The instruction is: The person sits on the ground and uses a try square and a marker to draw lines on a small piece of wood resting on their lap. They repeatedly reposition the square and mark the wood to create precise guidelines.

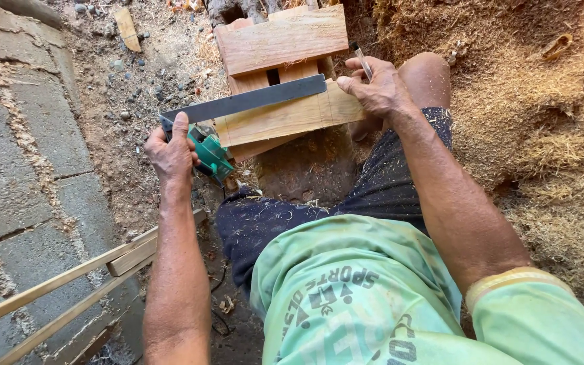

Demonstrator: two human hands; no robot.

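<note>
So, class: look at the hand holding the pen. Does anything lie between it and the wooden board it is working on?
Nothing visible does. The right hand rests directly on the wooden board, with the pen in its fingers. The dark metal ruler lies across the board beside that hand, not under it; the left hand steadies its other end.

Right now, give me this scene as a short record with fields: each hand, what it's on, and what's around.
left hand: grips one end of the dark metal ruler
right hand: presses on the wooden plank and holds a pen
ruler: lies flat across the plank, slanting up to the right
under the plank: more boards stacked behind it
near left hand: a green power tool on the ground
right side: a heap of sawdust
left side: grey paving blocks and thin wooden slats
</note>
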